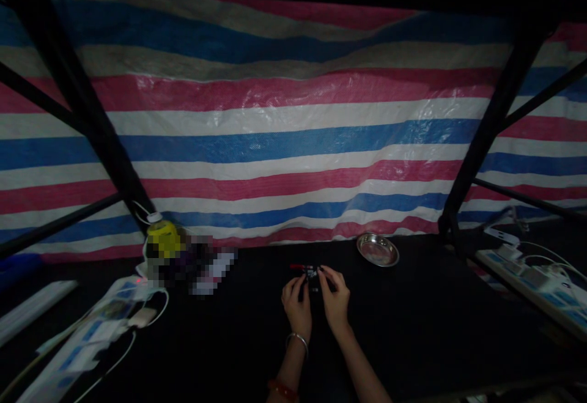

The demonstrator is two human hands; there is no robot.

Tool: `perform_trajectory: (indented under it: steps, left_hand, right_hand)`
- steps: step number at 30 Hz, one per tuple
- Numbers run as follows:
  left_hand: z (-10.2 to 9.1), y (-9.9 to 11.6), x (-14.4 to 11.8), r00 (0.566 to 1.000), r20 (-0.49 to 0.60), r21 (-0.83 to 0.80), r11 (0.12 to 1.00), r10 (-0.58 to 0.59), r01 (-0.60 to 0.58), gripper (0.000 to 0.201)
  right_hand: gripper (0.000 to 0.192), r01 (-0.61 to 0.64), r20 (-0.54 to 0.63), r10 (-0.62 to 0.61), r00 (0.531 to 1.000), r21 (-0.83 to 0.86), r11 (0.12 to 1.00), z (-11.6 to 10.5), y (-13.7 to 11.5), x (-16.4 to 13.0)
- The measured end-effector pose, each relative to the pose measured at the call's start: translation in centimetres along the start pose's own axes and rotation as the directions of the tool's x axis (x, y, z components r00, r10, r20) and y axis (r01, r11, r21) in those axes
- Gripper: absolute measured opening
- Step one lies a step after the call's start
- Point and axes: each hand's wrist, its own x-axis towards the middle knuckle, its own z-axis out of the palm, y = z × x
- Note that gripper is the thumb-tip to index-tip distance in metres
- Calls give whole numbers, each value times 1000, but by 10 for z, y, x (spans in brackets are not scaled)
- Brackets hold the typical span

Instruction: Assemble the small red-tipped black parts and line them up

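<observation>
nearest: left hand (297, 306), silver bangle on the wrist, and right hand (336, 298), set close together over the dark table (413, 329). fingers of both curled inward, tips pinching a small dark part (312, 274) held between them just above the table; a short red piece (296, 266) juts to its left, too small and dim to tell what it is or whether it belongs to the part. looks like fine fitting work: best done with the part held low over the table, gripped by fingertips only, wrists steady, light pressure, since a slip would likely lose it against the black surface.

a little farther, to the right: shallow steel dish (378, 249), round and shiny, well apart from the hands; seems empty, though the dim light leaves that uncertain.

to the left, beside the black frame post: bottle with a yellow body (164, 238) and white cap, upright; contents not visible. power strips with white cables at the left edge (87, 336) and at the right edge (532, 274).

farthest: striped tarpaulin (293, 128) in red, white and blue, hung as a back wall.
</observation>
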Motion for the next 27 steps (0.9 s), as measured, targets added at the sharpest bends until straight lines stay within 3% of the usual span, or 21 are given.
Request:
perform_trajectory:
  steps: [12,20,25,27]
  left_hand:
    - [-3,5,2,1000,9,33,999,-14,13,28]
    - [-7,16,1,986,131,86,992,-101,91,32]
    - [-10,9,10,958,95,164,953,-271,254,31]
    - [-13,4,17,962,137,174,962,-236,211,30]
  right_hand:
    - [17,129,274,-108,956,-59,990,-4,-13,16]
    - [21,-28,282,20,959,25,999,-8,-1,24]
    - [27,-149,303,122,945,66,987,-15,12,27]
    - [30,-185,319,150,936,84,979,-16,18,24]
